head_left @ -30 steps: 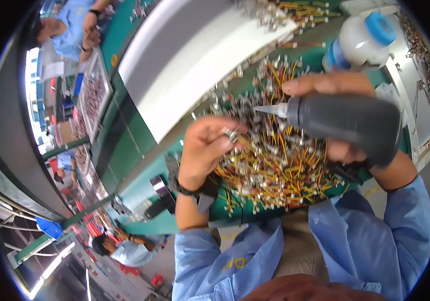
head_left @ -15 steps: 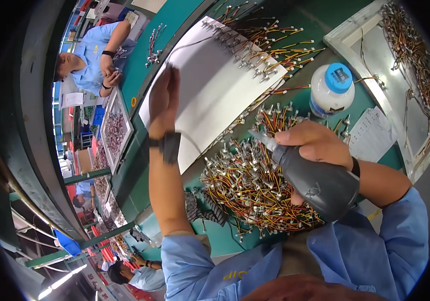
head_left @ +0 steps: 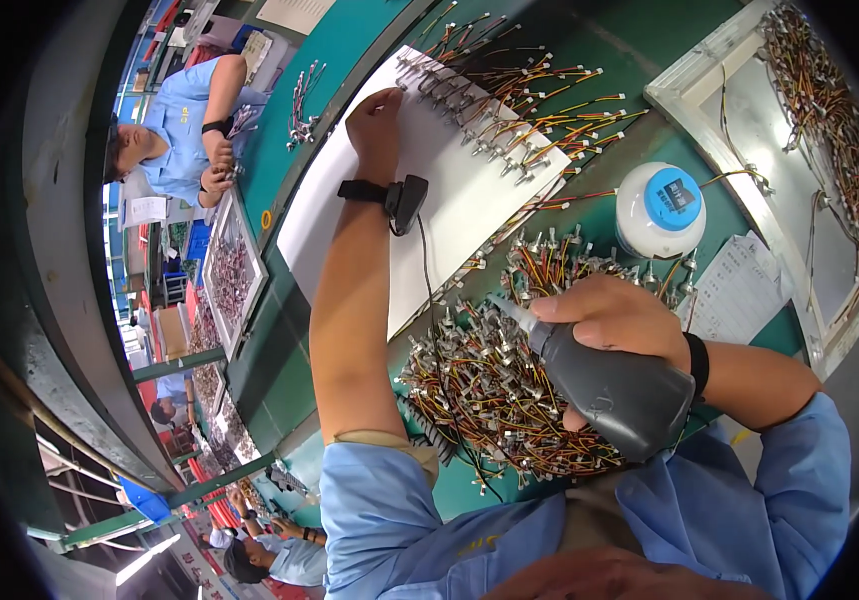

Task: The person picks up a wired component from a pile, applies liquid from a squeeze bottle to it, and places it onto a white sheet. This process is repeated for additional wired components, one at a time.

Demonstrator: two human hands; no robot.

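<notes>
Grey tool: dark grey, bottle-shaped, with a pale pointed nozzle; gripped in right hand, nozzle aimed left and slightly up, tip over the wire pile.
Right hand: fingers wrapped tight round the tool's neck; black band on the wrist just behind.
Left hand: stretched far forward, well apart from right hand; fingers curled, resting on the far edge of the white sheet; whether anything is pinched in it cannot be told.
Left wrist: black strap with a small black box on it, thin cord trailing back along the forearm.
Wire pile: heap of small metal-bodied parts with red, yellow and black leads, directly below right hand, right of the left forearm.
White sheet: under left hand; row of same wired parts laid along its far edge, just right of left hand.
White tub: round, blue lid; just beyond right hand.
Paper slip: printed, right of right hand.
White tray: far right, holding more wired parts.
Green bench: under everything.
Other people: one in a blue shirt far left of left hand.
</notes>
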